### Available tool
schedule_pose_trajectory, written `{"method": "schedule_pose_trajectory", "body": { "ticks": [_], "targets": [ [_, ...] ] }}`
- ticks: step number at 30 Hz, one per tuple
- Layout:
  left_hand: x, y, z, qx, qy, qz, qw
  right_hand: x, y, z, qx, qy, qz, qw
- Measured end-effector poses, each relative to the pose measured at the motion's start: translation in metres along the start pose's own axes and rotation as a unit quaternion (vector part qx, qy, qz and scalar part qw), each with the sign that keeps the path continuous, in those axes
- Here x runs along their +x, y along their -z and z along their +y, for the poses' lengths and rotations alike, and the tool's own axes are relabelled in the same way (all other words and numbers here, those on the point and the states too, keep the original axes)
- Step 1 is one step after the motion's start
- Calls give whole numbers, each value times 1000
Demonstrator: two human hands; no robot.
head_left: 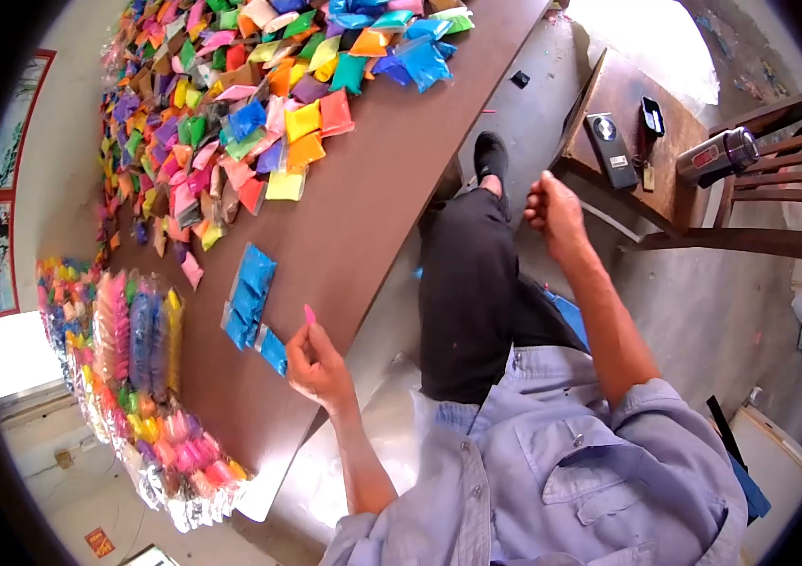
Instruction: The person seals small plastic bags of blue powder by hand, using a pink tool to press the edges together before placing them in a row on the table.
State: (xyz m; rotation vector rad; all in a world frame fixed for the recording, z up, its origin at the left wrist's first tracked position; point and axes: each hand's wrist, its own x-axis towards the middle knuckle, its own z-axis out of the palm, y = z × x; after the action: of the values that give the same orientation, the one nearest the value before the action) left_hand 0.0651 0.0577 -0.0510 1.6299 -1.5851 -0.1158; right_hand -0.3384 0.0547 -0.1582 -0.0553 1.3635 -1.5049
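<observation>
My left hand is over the near edge of the brown table, its fingers closed in a pinch. From the fingertips sticks up a small, pointed pink piece. Right beside that hand lies a strip of shiny blue packets, with one more blue packet at its lower end, close to the fingers. Out to the right, above the floor beside my knee, my right hand is held up with its fingers curled in; what they hold, if anything, is hidden.
A large heap of small colourful packets covers the far part of the table. Bagged bundles of packets line its left edge. At right, a wooden stool carries a dark device and a metal flask, beside a wooden chair.
</observation>
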Motion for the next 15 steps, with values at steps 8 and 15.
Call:
{"method": "schedule_pose_trajectory", "body": {
  "ticks": [8, 15],
  "targets": [
    [11, 1, 13, 16, -18, -20, 1000, -26, 51, -29, -50, 81, 47, 994],
    [17, -10, 7, 136, -141, -11, 981, -16, 134, 7, -159, 75, 65, 982]
  ]
}}
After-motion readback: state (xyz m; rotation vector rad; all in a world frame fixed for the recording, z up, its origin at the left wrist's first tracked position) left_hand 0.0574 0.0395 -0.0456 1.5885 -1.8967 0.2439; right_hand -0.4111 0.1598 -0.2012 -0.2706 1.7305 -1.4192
